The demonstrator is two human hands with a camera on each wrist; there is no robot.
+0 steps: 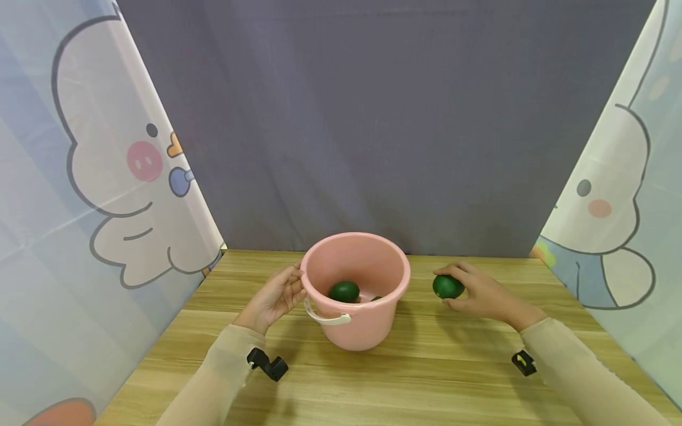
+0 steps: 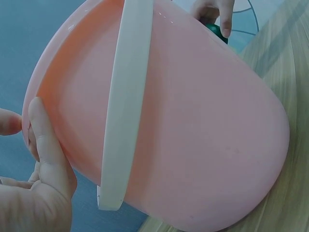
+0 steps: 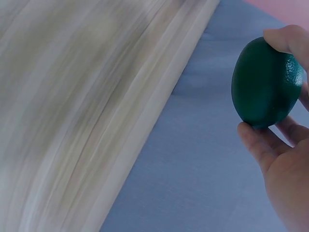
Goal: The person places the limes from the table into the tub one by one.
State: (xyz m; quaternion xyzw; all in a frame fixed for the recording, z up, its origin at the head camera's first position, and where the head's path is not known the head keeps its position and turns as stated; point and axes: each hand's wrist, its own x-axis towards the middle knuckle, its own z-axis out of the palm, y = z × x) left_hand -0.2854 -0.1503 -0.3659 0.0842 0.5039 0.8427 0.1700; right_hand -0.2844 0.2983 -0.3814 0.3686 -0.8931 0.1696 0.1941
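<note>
A pink bucket (image 1: 358, 328) stands upright on the table, its white handle (image 1: 327, 319) hanging down the near side. My left hand (image 1: 274, 299) holds the bucket's left rim, thumb at the rim's edge and fingers against the wall beneath, as the left wrist view shows. To the right of the bucket, my right hand (image 1: 479, 294) pinches a dark green avocado (image 3: 263, 82) between thumb and fingers, raised above the table. Inside the bucket lies another green avocado (image 1: 344, 291). Beside it, a second dark green thing (image 1: 376, 298) is mostly hidden by the near rim.
The wooden table (image 1: 399, 390) reaches back to a dark grey curtain (image 1: 373, 118). Cloths printed with cartoon animals hang at the left (image 1: 106, 177) and right. A black mount (image 1: 267, 363) is strapped on each wrist.
</note>
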